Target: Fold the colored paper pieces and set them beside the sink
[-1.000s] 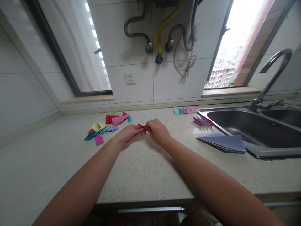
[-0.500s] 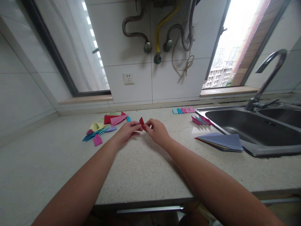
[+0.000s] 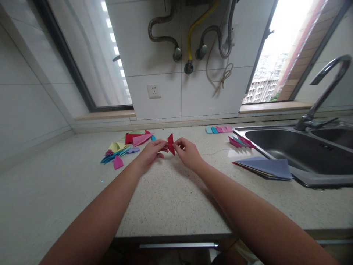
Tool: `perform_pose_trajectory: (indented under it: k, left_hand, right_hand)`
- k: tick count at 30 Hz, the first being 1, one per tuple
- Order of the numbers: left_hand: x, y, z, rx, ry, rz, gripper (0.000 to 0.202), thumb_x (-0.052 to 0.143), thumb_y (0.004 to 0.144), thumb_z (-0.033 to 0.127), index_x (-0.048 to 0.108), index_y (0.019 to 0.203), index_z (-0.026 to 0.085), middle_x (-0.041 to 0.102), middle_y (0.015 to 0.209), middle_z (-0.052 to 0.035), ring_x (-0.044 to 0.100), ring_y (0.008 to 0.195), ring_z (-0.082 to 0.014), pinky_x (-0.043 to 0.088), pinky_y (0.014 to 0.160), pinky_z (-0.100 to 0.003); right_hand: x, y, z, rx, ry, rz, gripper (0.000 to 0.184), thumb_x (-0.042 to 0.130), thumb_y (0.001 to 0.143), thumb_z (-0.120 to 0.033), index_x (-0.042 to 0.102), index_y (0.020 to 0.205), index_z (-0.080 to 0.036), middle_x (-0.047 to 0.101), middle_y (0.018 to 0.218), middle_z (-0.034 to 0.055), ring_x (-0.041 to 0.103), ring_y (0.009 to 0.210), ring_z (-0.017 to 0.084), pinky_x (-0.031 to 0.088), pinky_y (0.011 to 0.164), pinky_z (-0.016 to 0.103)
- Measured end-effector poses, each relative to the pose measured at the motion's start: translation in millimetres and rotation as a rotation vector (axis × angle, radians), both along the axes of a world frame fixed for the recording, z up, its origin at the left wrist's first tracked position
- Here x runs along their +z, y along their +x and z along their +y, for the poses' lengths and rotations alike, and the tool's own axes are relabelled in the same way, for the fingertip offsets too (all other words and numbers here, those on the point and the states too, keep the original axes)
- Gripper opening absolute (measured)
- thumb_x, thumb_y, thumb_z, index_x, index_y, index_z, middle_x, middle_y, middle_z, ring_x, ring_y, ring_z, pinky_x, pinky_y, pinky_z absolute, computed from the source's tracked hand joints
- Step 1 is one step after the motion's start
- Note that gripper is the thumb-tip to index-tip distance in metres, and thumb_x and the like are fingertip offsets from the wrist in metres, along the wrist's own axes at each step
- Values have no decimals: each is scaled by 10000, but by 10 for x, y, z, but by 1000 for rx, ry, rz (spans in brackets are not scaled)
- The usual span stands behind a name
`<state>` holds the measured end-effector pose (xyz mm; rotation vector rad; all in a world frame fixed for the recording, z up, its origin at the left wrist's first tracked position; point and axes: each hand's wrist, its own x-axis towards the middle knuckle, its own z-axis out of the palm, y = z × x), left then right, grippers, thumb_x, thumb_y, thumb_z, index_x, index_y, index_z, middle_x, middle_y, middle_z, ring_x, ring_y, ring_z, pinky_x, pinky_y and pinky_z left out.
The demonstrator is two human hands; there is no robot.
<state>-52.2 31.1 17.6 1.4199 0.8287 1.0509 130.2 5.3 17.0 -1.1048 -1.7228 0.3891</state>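
A small red folded paper piece [image 3: 171,144] with pointed ends is held above the counter between my two hands. My left hand [image 3: 153,151] pinches its left edge between thumb and fingers. On the other side, my right hand [image 3: 188,151] grips the right edge with thumb and forefinger. Left of my hands lies a loose pile of folded papers: a red one [image 3: 130,138], a pink one [image 3: 142,139], a yellow one [image 3: 117,147], several blue ones [image 3: 113,157] and a magenta one [image 3: 118,162].
On the right, a stack of large folded papers [image 3: 271,167] lies by the sink [image 3: 309,179]. Small magenta and teal pieces [image 3: 239,142] sit near its corner. A row of blue and pink pieces [image 3: 218,129] lies at the back. A faucet [image 3: 325,92] rises behind the sink.
The red paper has turned and now shows a wider face with points at top and bottom. My right hand's grip has shifted to its edge. The whole view has moved slightly.
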Motion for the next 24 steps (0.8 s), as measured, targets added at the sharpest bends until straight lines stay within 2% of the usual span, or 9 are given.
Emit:
perform_pose_trajectory:
  k: [5,12,20,24]
  left_hand:
    - [-15,-23,7,16,25,39,382,766,706,387,635,998,179,671,834,-43,631,727,-145,411,534,-200]
    - [-14,-19,7,-41,93,138,293,708,741,339,642,967,163,679,832,-56,632,700,-136,412,527,-197]
    - [-8,24,10,-28,157,182,189,662,754,291,567,877,184,675,760,-17,636,623,-121,388,490,-185]
    - [-23,27,11,-10,151,173,203,678,750,305,578,872,178,684,780,-29,644,642,-130,397,493,-187]
  right_hand:
    - [-28,10,35,52,-68,34,146,550,858,-286,631,803,-179,666,752,28,565,682,140,416,654,271]
    - [-24,16,19,112,-97,-6,156,527,867,-271,632,816,-168,670,781,29,558,693,134,414,675,268]
    - [-50,23,20,102,-36,-80,141,524,882,-261,626,826,-181,660,776,10,539,646,119,386,635,251]
    - [-37,30,-2,75,35,-156,127,535,888,-248,625,822,-189,666,798,16,535,663,120,374,643,247]
